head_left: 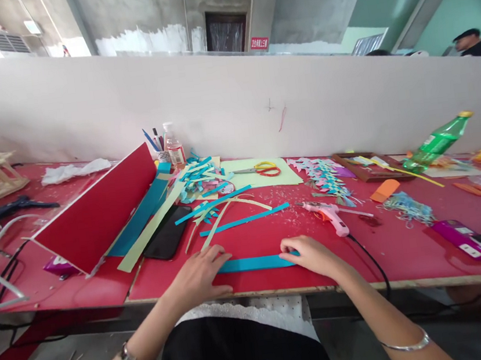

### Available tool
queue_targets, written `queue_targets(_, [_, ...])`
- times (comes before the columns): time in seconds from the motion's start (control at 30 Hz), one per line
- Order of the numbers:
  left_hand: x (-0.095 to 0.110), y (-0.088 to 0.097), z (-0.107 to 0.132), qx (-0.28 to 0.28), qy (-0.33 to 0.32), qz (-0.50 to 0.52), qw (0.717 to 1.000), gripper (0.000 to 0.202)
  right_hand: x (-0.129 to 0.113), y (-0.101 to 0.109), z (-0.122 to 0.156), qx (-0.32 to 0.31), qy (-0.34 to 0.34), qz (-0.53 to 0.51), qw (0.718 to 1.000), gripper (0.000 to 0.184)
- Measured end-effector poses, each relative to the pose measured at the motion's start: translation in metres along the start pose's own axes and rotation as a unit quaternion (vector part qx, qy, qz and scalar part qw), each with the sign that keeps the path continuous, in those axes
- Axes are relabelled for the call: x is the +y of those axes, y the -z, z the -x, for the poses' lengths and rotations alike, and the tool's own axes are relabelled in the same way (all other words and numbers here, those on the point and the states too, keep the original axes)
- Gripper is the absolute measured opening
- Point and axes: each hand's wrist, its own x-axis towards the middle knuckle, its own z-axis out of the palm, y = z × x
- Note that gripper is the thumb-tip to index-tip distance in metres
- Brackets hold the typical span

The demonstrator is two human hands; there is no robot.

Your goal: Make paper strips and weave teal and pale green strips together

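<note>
A folded blue paper strip lies flat near the front edge of the red table. My left hand rests on its left end with fingers stretched flat. At the strip's right end my right hand presses down, fingers curled over the paper's edge. More blue and pale yellow strips lie just behind the hands. A pink glue gun sits to the right of my right hand, its black cord running off the table edge.
A black phone and a tilted red board lie left of the hands. Scissors rest on yellow paper behind. A green bottle, paper scraps and a purple box are to the right. A white partition wall stands behind the table.
</note>
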Motion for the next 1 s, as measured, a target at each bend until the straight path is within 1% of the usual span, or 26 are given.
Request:
queue_targets(0.07, [0.002, -0.008, -0.002, -0.021, 0.006, 0.023, 0.999, 0.045, -0.006, -0.002, 0.001, 0.035, 0.021, 0.040, 0.998, 0.016])
queue_targets(0.13, [-0.001, -0.011, -0.003, -0.037, 0.007, 0.048, 0.998, 0.034, -0.014, -0.006, 0.001, 0.055, 0.049, 0.052, 0.996, 0.019])
queue_targets(0.23, [-0.008, -0.009, -0.006, -0.046, 0.000, 0.092, 0.995, 0.027, -0.025, -0.015, -0.002, 0.063, 0.076, 0.042, 0.994, 0.023])
queue_targets(0.33, [-0.012, -0.007, -0.010, -0.046, -0.006, 0.128, 0.991, 0.024, -0.028, -0.021, -0.008, 0.070, 0.086, 0.030, 0.993, 0.016])
queue_targets(0.43, [-0.012, -0.007, -0.013, -0.040, -0.010, 0.121, 0.992, 0.026, -0.026, -0.023, -0.012, 0.073, 0.099, 0.021, 0.992, 0.014])
queue_targets(0.53, [-0.009, -0.006, -0.015, -0.033, -0.008, 0.077, 0.996, 0.032, -0.023, -0.023, -0.014, 0.075, 0.122, 0.036, 0.989, 0.016])
queue_targets(0.6, [-0.008, -0.004, -0.016, -0.033, -0.015, 0.057, 0.998, 0.028, -0.022, -0.026, -0.014, 0.086, 0.139, 0.057, 0.985, 0.018])
queue_targets(0.67, [-0.008, -0.003, -0.017, -0.035, -0.030, 0.054, 0.997, 0.029, -0.022, -0.029, -0.014, 0.108, 0.151, 0.074, 0.980, 0.017])
queue_targets(0.73, [-0.009, -0.001, -0.019, -0.036, -0.041, 0.060, 0.997, 0.033, -0.022, -0.032, -0.015, 0.131, 0.154, 0.086, 0.976, 0.017])
queue_targets(0.8, [-0.011, 0.000, -0.020, -0.040, -0.042, 0.070, 0.996, 0.035, -0.022, -0.034, -0.015, 0.140, 0.162, 0.107, 0.971, 0.019])
queue_targets(0.9, [-0.017, 0.000, -0.024, -0.053, -0.034, 0.111, 0.992, 0.033, -0.025, -0.034, -0.015, 0.125, 0.185, 0.139, 0.965, 0.023])
queue_targets(1.0, [-0.024, 0.001, -0.026, -0.059, -0.024, 0.153, 0.986, 0.029, -0.027, -0.032, -0.013, 0.106, 0.182, 0.135, 0.968, 0.016])
